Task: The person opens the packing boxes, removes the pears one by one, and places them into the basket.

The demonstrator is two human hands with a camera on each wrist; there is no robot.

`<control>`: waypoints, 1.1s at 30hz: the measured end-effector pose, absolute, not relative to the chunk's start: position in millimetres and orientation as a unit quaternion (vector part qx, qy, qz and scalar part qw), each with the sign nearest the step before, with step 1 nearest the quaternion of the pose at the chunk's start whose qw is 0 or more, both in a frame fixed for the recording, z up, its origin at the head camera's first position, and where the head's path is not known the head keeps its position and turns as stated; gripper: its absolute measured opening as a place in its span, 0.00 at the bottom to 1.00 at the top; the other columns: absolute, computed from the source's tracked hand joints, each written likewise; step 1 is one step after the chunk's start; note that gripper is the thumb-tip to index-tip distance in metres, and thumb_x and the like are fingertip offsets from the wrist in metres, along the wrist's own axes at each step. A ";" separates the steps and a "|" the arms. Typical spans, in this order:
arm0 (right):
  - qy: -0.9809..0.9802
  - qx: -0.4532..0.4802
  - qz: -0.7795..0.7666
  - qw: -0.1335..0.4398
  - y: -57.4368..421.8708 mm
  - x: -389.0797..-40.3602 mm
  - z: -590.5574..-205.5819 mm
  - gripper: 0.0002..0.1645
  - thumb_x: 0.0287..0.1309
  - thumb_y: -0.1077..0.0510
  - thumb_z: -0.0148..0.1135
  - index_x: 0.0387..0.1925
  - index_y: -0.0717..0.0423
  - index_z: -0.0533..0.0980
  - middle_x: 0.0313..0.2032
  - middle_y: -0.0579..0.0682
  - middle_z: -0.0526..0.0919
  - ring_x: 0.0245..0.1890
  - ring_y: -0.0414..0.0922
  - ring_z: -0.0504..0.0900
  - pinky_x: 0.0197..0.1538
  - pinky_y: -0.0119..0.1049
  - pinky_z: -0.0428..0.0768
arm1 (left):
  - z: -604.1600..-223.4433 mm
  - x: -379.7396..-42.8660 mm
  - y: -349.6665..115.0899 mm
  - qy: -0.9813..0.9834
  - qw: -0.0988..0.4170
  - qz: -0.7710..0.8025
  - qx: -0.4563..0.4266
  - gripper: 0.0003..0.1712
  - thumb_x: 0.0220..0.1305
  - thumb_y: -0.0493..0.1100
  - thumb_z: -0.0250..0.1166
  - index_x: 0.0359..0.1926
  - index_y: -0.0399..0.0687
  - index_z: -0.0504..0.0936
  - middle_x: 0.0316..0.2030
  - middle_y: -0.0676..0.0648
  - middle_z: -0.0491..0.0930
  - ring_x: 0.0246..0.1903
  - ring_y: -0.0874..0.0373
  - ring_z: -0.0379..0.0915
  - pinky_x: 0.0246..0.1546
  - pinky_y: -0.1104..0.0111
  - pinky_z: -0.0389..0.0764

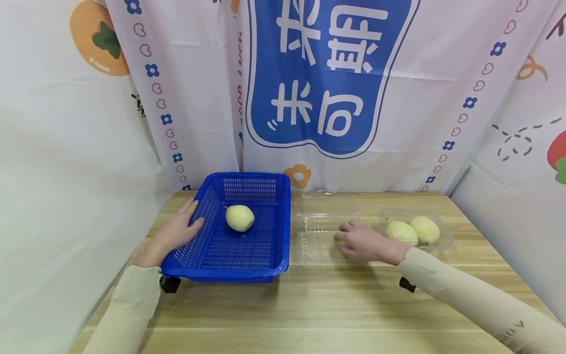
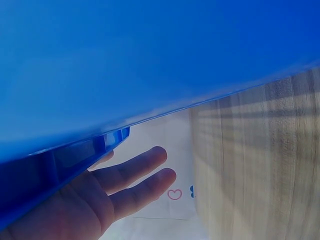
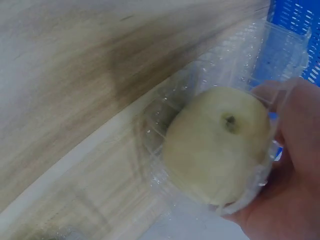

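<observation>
A pale yellow pear (image 1: 240,218) lies in the blue plastic basket (image 1: 286,221). My left hand (image 1: 177,231) rests at the basket's left rim, and its visible fingers (image 2: 145,192) stretch out fairly straight beneath the rim. Beside the basket stands a clear plastic box (image 1: 309,246) with its lid open. Inside the box, my right hand (image 1: 364,242) holds another pear (image 3: 215,145) between thumb and fingers. This pear shows through the clear wall in the right wrist view; the hand covers it in the head view.
To the right, a second clear container (image 1: 447,241) holds two pears, one of them the right-hand pear (image 1: 424,230). Both stand on a wooden table (image 1: 327,314). Printed white cloth (image 1: 199,73) hangs behind and at both sides.
</observation>
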State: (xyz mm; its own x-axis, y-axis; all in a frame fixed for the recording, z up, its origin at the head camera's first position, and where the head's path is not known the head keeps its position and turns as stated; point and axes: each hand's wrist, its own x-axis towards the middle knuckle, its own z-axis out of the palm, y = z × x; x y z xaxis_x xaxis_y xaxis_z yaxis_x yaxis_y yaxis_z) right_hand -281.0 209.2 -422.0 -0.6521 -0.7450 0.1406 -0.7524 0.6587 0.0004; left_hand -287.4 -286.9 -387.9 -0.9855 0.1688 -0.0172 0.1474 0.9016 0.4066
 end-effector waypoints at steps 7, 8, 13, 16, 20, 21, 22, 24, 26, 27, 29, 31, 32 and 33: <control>-0.912 0.401 0.008 0.082 206.6 -287.4 -429.8 0.13 0.63 0.53 0.59 0.43 0.55 0.82 0.42 0.55 0.83 0.43 0.53 0.80 0.46 0.48 0.81 | -387.8 -287.7 -285.9 0.974 0.028 0.209 0.079 0.40 0.75 0.51 0.46 0.77 0.35 0.42 0.76 0.29 0.36 0.73 0.28 0.39 0.70 0.34 0.47; -0.913 0.398 0.006 0.087 206.1 -287.9 -430.7 0.13 0.63 0.53 0.59 0.42 0.54 0.83 0.41 0.54 0.84 0.41 0.52 0.80 0.45 0.47 0.80 | -387.9 -287.9 -285.8 0.974 0.029 0.209 0.079 0.40 0.75 0.51 0.46 0.77 0.35 0.42 0.76 0.29 0.35 0.73 0.28 0.39 0.70 0.34 0.47; -0.918 0.381 -0.005 0.109 203.2 -290.5 -436.4 0.11 0.60 0.52 0.60 0.37 0.53 0.83 0.35 0.50 0.83 0.34 0.48 0.77 0.38 0.44 0.78 | -388.1 -288.1 -285.4 0.974 0.029 0.210 0.077 0.40 0.75 0.50 0.47 0.77 0.36 0.42 0.76 0.30 0.35 0.73 0.28 0.39 0.70 0.34 0.47; -0.923 0.369 -0.011 0.108 201.6 -290.7 -437.6 0.12 0.59 0.51 0.60 0.37 0.54 0.83 0.32 0.50 0.81 0.31 0.47 0.75 0.32 0.42 0.76 | -388.7 -288.1 -285.6 0.975 0.028 0.209 0.076 0.40 0.75 0.50 0.47 0.77 0.36 0.42 0.76 0.30 0.36 0.73 0.28 0.39 0.70 0.34 0.47; -0.934 0.345 -0.026 0.091 199.4 -289.6 -436.7 0.17 0.58 0.48 0.61 0.41 0.54 0.83 0.35 0.52 0.81 0.30 0.49 0.74 0.26 0.41 0.74 | -389.4 -287.6 -286.2 0.976 0.026 0.204 0.076 0.40 0.75 0.51 0.47 0.77 0.36 0.42 0.76 0.30 0.36 0.73 0.28 0.39 0.70 0.34 0.47; -0.936 0.340 -0.027 0.085 198.9 -289.2 -436.2 0.18 0.58 0.47 0.61 0.43 0.55 0.83 0.36 0.53 0.82 0.31 0.50 0.74 0.25 0.42 0.75 | -389.6 -287.8 -286.9 0.976 0.027 0.203 0.074 0.40 0.75 0.50 0.46 0.77 0.37 0.42 0.76 0.31 0.36 0.74 0.28 0.39 0.70 0.34 0.47; -0.939 0.335 -0.029 0.079 198.5 -289.0 -435.7 0.19 0.58 0.47 0.60 0.45 0.55 0.83 0.37 0.54 0.82 0.32 0.50 0.75 0.25 0.42 0.76 | -389.6 -287.7 -287.2 0.976 0.027 0.202 0.074 0.40 0.75 0.50 0.46 0.77 0.36 0.42 0.76 0.30 0.36 0.74 0.28 0.39 0.70 0.34 0.47; -0.942 0.326 -0.030 0.067 198.0 -288.7 -434.4 0.21 0.59 0.47 0.60 0.47 0.55 0.83 0.40 0.54 0.83 0.34 0.51 0.77 0.26 0.43 0.78 | -389.6 -287.8 -287.8 0.976 0.026 0.202 0.074 0.40 0.75 0.50 0.46 0.77 0.36 0.42 0.76 0.30 0.36 0.73 0.28 0.39 0.70 0.34 0.47; -0.944 0.323 -0.025 0.062 198.2 -289.1 -432.9 0.21 0.59 0.48 0.59 0.49 0.55 0.82 0.42 0.55 0.83 0.37 0.53 0.78 0.29 0.45 0.80 | -389.4 -288.3 -288.3 0.976 0.026 0.203 0.074 0.40 0.75 0.50 0.46 0.77 0.36 0.42 0.76 0.30 0.36 0.73 0.28 0.39 0.70 0.34 0.47; -0.944 0.323 -0.024 0.061 198.7 -289.7 -432.3 0.21 0.60 0.48 0.58 0.49 0.55 0.82 0.42 0.55 0.83 0.38 0.53 0.78 0.31 0.46 0.81 | -389.2 -288.6 -288.1 0.976 0.024 0.202 0.075 0.40 0.75 0.50 0.46 0.77 0.36 0.42 0.76 0.30 0.36 0.73 0.28 0.40 0.70 0.35 0.47; -0.944 0.324 -0.018 0.064 199.7 -290.7 -430.1 0.21 0.61 0.49 0.57 0.48 0.56 0.82 0.42 0.55 0.83 0.39 0.53 0.79 0.37 0.47 0.82 | -388.8 -288.7 -287.3 0.976 0.023 0.200 0.078 0.40 0.75 0.50 0.46 0.77 0.36 0.42 0.76 0.30 0.36 0.73 0.28 0.40 0.71 0.35 0.48; -0.942 0.327 -0.006 0.075 200.2 -292.2 -427.1 0.19 0.61 0.50 0.57 0.47 0.57 0.82 0.41 0.54 0.83 0.39 0.53 0.80 0.42 0.49 0.82 | -389.1 -289.0 -287.0 0.977 0.023 0.199 0.078 0.40 0.75 0.50 0.46 0.77 0.36 0.42 0.76 0.30 0.37 0.74 0.29 0.40 0.71 0.35 0.48; -0.941 0.329 0.001 0.080 200.1 -292.9 -424.9 0.19 0.61 0.50 0.57 0.46 0.58 0.82 0.41 0.54 0.83 0.40 0.53 0.80 0.44 0.49 0.82 | -389.4 -289.0 -286.8 0.977 0.022 0.198 0.078 0.40 0.75 0.50 0.46 0.77 0.36 0.43 0.76 0.30 0.37 0.74 0.29 0.40 0.71 0.35 0.48; -0.940 0.330 0.009 0.084 199.8 -293.4 -422.5 0.19 0.61 0.50 0.57 0.45 0.58 0.82 0.40 0.54 0.83 0.40 0.53 0.80 0.45 0.49 0.81 | -389.5 -288.8 -286.9 0.977 0.022 0.197 0.079 0.40 0.75 0.51 0.47 0.77 0.36 0.43 0.76 0.30 0.37 0.73 0.28 0.40 0.71 0.35 0.48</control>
State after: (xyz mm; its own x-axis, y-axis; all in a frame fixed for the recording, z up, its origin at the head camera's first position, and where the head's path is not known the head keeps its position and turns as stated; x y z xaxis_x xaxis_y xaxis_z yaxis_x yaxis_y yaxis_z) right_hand -293.4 199.8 -422.5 -0.7682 -0.6187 0.1645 -0.6217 0.7823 0.0387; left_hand -288.8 -286.9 -389.5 -0.9865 0.1631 -0.0113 0.1459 0.9095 0.3892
